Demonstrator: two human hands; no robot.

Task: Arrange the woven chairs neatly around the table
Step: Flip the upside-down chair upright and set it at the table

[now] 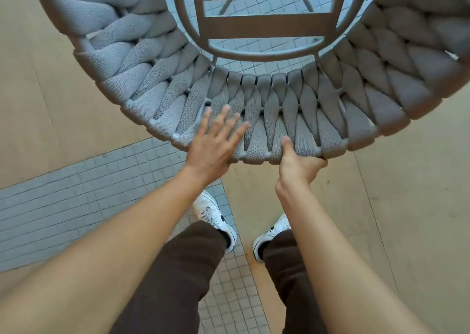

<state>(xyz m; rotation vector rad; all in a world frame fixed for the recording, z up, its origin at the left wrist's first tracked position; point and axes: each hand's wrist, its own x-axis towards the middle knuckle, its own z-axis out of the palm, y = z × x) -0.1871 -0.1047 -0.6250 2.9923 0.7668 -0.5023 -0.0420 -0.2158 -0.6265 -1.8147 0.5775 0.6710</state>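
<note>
A grey woven chair (132, 61) fills the top of the head view, seen from above and behind. Its curved back of thick braided fabric straps wraps around a slatted brown seat (267, 23). My left hand (213, 140) lies flat on the top rim of the backrest with its fingers spread. My right hand (296, 163) grips the rim just to the right, thumb on top and fingers curled under the edge. No table is in view.
The floor is tan panels (50, 99) crossed by strips of small grey tiles (89, 193). My two legs in brown trousers and white shoes (216, 219) stand just behind the chair.
</note>
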